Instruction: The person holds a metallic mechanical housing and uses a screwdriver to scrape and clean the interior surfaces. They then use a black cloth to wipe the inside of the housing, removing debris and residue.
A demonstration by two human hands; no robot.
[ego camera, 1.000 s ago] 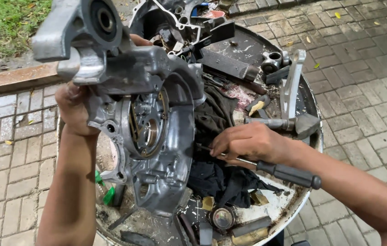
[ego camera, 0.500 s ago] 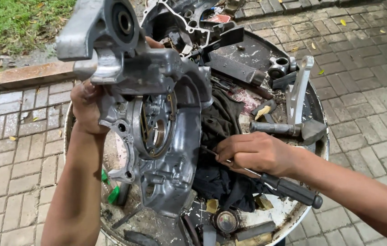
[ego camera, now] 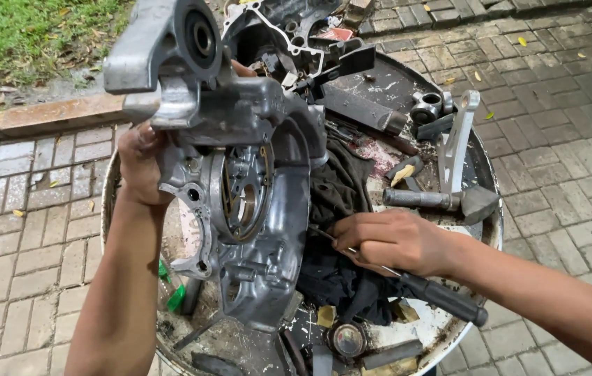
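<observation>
Left hand (ego camera: 141,161) grips engine casing (ego camera: 254,209), fingers mostly hidden; right hand (ego camera: 393,240) closed on screwdriver (ego camera: 442,296), tip probably behind casing; tray (ego camera: 480,230) holds parts.

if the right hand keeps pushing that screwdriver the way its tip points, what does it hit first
Most likely the grey engine casing held up by the left hand. The right hand aims the screwdriver leftward over the black cloth; depth is unclear.
</observation>
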